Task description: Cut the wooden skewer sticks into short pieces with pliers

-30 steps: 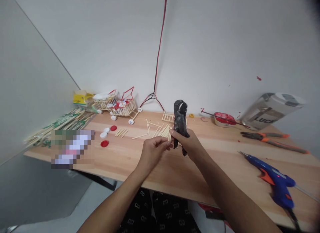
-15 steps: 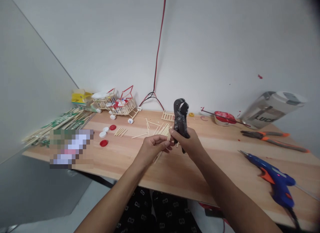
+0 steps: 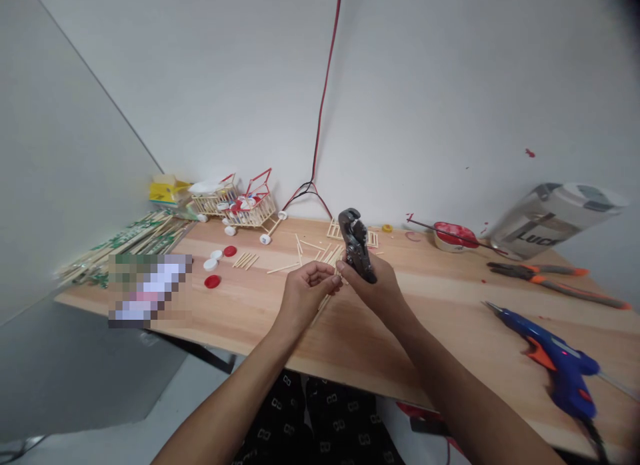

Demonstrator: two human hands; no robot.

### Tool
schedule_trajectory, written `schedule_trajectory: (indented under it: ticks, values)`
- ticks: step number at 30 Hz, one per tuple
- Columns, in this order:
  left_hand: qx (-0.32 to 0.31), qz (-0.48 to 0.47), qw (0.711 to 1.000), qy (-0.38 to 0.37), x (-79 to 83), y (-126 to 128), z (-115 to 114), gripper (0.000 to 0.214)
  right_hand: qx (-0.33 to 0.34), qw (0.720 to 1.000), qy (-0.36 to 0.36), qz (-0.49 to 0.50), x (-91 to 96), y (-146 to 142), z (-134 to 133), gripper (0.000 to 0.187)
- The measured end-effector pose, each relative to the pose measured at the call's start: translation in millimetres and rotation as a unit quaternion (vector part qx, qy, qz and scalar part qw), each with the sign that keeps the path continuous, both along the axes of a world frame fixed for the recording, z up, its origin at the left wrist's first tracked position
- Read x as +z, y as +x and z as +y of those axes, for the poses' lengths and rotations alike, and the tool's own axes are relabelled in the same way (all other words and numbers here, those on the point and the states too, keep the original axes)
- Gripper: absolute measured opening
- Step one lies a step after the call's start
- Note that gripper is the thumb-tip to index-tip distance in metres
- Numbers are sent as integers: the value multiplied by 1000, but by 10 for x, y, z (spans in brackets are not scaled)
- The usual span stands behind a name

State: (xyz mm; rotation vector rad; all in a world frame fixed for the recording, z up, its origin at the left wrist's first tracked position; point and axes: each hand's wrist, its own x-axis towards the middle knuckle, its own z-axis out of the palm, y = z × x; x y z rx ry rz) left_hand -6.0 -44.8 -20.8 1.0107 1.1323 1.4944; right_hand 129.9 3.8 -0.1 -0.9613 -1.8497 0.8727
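From where I stand, 2 bare forearms slant inward over the table [image 3: 240,315], the right hand [image 3: 384,282] wrapped around the handles of black pliers [image 3: 355,244], head up and leaning slightly left. Just beside it the left hand [image 3: 306,292] curls its fingers near its thumb, whether pinching anything I can't tell, above thin wooden sticks [image 3: 327,254] lying loosely piled.

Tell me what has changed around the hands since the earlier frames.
The black cutter in the right hand has tipped to the left, its head lower; its handle ends no longer show. Nothing was visibly let go. The left hand stays close beside it; the glue gun and pliers lie as before.
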Motion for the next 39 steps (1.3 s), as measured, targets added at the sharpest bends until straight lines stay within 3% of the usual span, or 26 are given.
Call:
schedule_trajectory:
  ticks: [11,19,30,39]
  values:
    - [-26,3,999,-19,20,-112,-116,21,39,999,-8,-8,-36,-21,6,16]
    - [48,106,993,-1,63,-185,-170,16,50,999,-9,-2,11,-9,-9,15]
    - [76,71,994,21,-22,-180,-117,16,48,999,-4,25,16,33,22,16]
    - [84,74,994,14,41,-194,-149,15,22,995,76,-61,22,61,48,13]
